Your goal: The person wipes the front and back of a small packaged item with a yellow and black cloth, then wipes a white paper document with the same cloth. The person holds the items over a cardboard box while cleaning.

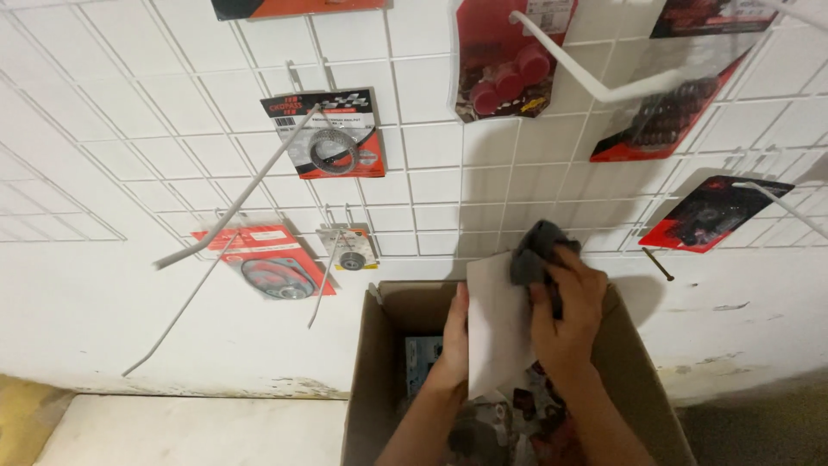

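White card package (498,324) and grey cloth (536,253) in both hands' closed fingers, red-black packs (332,134) on wall grid (431,185).

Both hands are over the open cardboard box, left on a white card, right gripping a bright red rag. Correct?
Not quite: the rag is dark grey, not bright red. The head view shows the right hand gripping it against the top of the white card, which the left hand holds from the other side, both over the open cardboard box. The rest stands.
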